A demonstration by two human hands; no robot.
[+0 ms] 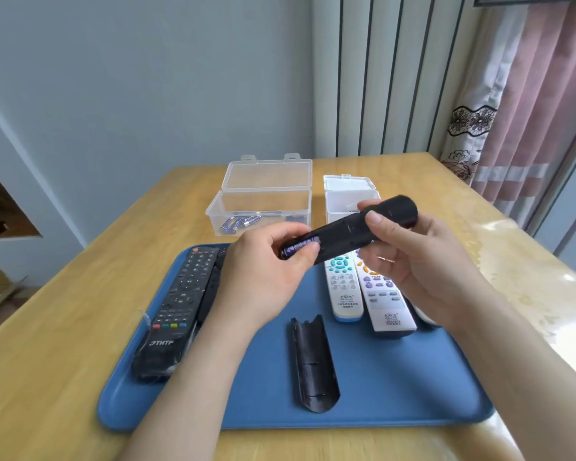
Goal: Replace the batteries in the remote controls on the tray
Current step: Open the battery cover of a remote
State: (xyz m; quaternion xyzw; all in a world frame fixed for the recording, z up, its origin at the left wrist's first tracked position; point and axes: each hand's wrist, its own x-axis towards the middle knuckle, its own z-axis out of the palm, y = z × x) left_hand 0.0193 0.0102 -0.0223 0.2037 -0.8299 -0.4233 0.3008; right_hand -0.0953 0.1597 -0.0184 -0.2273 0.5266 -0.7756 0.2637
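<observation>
Left hand [263,272] pinches battery [299,246] (blue) against the remote [394,211].

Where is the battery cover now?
In the head view, the battery cover lies on the blue tray, front centre, right of the black THTF remote and nearer than the white remotes.

- Tray [379,387]: one, on one table [64,327].
- Black remotes: three, namely held remote [396,212], THTF remote [177,304], half-hidden remote [213,284].
- White remotes: two, namely left white remote [343,287], right white remote [384,294].
- Battery cover [313,364]: one.
- Clear boxes: two, namely large box [263,207], small box [340,204].
- Batteries: one battery [300,246] at the held remote; box batteries [236,222], at least two.
- Hands: two, namely left hand [263,274], right hand [423,261].
</observation>
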